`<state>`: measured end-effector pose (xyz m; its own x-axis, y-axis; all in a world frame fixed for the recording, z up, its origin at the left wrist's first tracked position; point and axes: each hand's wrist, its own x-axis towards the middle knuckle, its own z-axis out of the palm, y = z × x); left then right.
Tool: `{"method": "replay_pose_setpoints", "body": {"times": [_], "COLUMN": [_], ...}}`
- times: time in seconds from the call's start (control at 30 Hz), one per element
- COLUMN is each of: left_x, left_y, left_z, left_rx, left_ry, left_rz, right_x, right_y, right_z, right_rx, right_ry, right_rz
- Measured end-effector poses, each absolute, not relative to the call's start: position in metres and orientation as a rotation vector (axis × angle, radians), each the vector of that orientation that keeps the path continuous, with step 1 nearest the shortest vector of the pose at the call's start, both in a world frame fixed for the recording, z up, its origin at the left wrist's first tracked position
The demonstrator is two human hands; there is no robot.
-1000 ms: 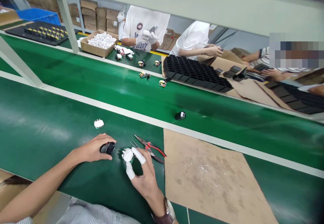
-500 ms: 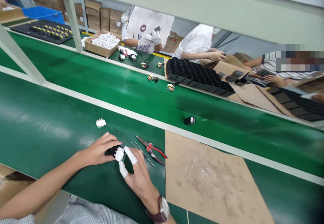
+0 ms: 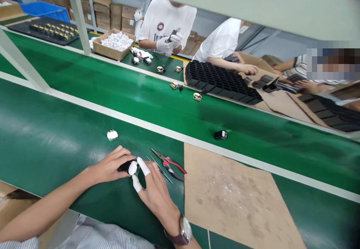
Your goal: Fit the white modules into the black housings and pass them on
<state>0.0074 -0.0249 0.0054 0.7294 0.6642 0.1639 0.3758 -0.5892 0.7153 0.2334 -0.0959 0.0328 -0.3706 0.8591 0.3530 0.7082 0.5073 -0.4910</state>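
Observation:
Between thumb and fingers, my left hand [image 3: 111, 165] grips a small black plastic housing [image 3: 123, 166]. At its mouth sits a circuit board with a white covering [image 3: 133, 168], pinched by the white-capped thumb and forefinger of my right hand [image 3: 153, 187]. How deep the board sits in the housing is hard to see. A second white-covered circuit board [image 3: 112, 135] lies on the green bench beyond my left hand. Right of my hands lie red-handled long-nose pliers [image 3: 169, 164] and metal tweezers [image 3: 160, 169].
A brown cardboard sheet [image 3: 233, 200] covers the bench at right. On the green conveyor belt [image 3: 135, 95] are a black housing [image 3: 221, 135] and circuit boards [image 3: 197, 96]. Across it, co-workers handle parts near a black housing tray [image 3: 222, 82] and a box of white pieces [image 3: 112, 50].
My right hand has brought the board closer to the black housing, covering more of its opening. On the belt, the housing and boards have shifted right. A co-worker's arm reaches further over the tray.

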Motion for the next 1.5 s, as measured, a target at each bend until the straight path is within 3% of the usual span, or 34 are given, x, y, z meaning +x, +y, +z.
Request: {"method": "replay_pose_setpoints", "body": {"times": [0.97,1.27,1.5], "left_x": [0.012,0.007,0.008], "left_y": [-0.028,-0.033,-0.033], "left_z": [0.002,0.003,-0.007], "left_rx": [2.131,2.09,2.066], "left_ry": [0.691,0.865,0.878], "left_rz": [0.616,0.593,0.589], "right_x": [0.245,0.284,0.265], "right_y": [-0.094,-0.109,-0.112], "right_z": [0.011,-0.015,0.01], "right_rx": [-1.149,-1.625,-1.479], "right_ry": [-2.247,-2.239,-2.186], "right_rz": [0.224,-0.232,0.001]}}
